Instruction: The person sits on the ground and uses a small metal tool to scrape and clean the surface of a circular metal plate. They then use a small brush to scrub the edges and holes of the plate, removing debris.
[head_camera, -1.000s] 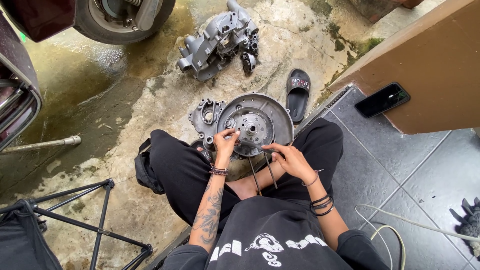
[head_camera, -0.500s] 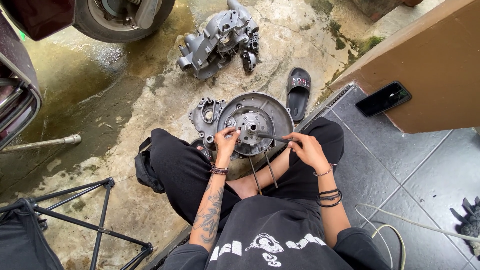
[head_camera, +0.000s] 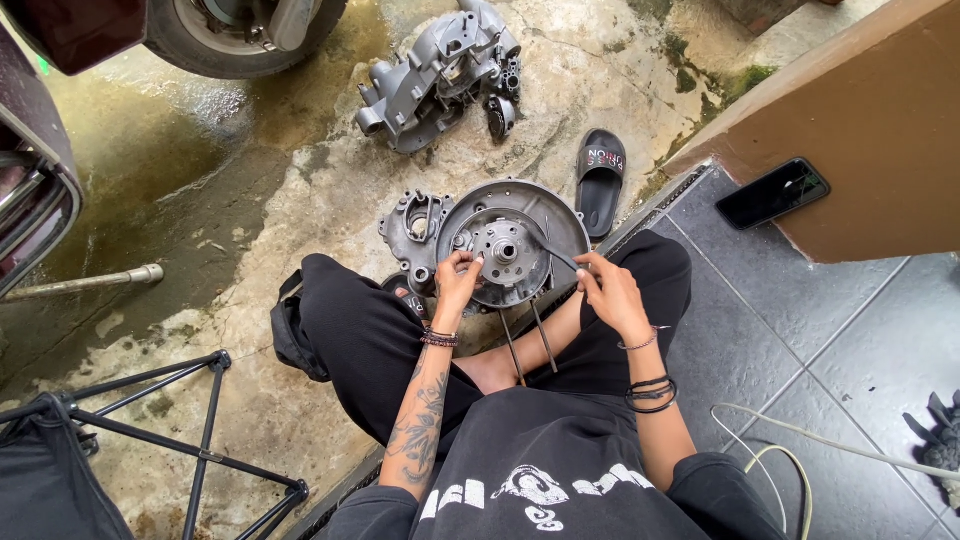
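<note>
A round grey engine cover (head_camera: 560, 215) with a hub plate in its middle rests on the concrete in front of my crossed legs. My left hand (head_camera: 457, 280) grips the left edge of the inner plate (head_camera: 505, 250). My right hand (head_camera: 610, 292) is closed on a thin dark tool (head_camera: 548, 250), whose tip reaches toward the hub. Two long metal studs (head_camera: 528, 345) run from the cover down over my legs. A smaller grey casing piece (head_camera: 410, 230) lies against the cover's left side.
A large grey engine casing (head_camera: 430, 80) lies farther away, near a tyre (head_camera: 230, 25). A black slipper (head_camera: 601, 180) sits right of the cover, and a phone (head_camera: 772, 193) lies on a brown ledge. A black folding stand (head_camera: 150, 420), a metal pipe (head_camera: 90, 283) and a white cable (head_camera: 790, 440) surround me.
My right hand has moved from the cover's lower edge up and to the right, and the thin tool now points at the hub. My left hand stays on the plate.
</note>
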